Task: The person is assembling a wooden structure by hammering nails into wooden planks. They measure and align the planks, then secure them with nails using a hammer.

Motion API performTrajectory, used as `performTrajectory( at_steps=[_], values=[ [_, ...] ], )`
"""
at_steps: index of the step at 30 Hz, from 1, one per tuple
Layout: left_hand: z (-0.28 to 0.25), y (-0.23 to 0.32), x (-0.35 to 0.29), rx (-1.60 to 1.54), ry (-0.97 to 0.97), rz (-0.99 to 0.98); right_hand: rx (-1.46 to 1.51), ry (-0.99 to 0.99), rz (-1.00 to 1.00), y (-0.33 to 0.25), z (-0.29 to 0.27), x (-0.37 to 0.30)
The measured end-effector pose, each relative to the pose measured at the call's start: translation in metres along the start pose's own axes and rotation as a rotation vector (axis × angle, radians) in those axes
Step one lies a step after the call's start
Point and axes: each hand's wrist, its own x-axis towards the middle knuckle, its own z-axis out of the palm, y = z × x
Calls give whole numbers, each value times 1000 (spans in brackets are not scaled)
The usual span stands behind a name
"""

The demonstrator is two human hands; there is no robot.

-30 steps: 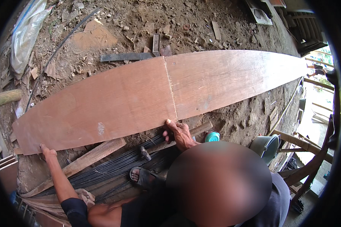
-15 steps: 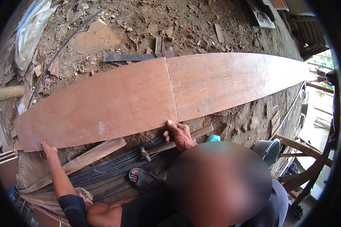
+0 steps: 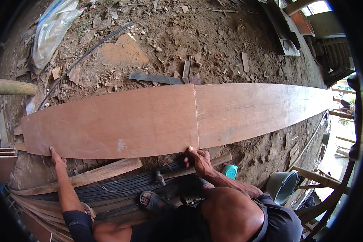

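Observation:
A long reddish-brown plywood panel (image 3: 117,121) lies across the middle, with a curved far edge and a tapered right end. A seam crosses it, and a second plywood piece (image 3: 246,111) continues to the right. My left hand (image 3: 58,156) grips the near edge close to the left end, its thumb on top. Just left of the seam, my right hand (image 3: 201,162) pinches the same edge between its thumb on top and fingers tucked mostly out of sight below. A hammer (image 3: 160,178) lies on the near side, between my arms.
Wooden planks (image 3: 105,173) and black strips (image 3: 125,187) lie near my sandalled foot (image 3: 149,199). A teal round container (image 3: 230,171) and a grey bucket (image 3: 282,186) stand right of my arm. Beyond the panel are a dark flat bar (image 3: 155,78), scraps and a plastic sheet (image 3: 52,38).
The whole scene sits lower in the picture and slightly to the right, as the view has shifted. Both hands keep their hold at the same spots on the edge. The teal container shows more fully.

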Motion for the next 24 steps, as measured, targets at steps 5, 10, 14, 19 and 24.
performTrajectory(
  at_steps=[5, 10, 14, 19, 24],
  values=[
    [12, -8, -10, -359, -236, 167, -21, 30, 12, -3, -2, 0],
    [5, -3, -36, 843, 319, 345, -316, 119, -29, -3, -5, -2],
    [19, 1, -58, 738, 467, 349, -866, -10, -585, -7, -9, -3],
    [73, -28, -21, -70, 472, 227, -750, -23, -430, -7, -8, -9],
    [98, -49, 16, -4, 774, 416, -629, -16, -284, -13, 18, -9]
  ],
)
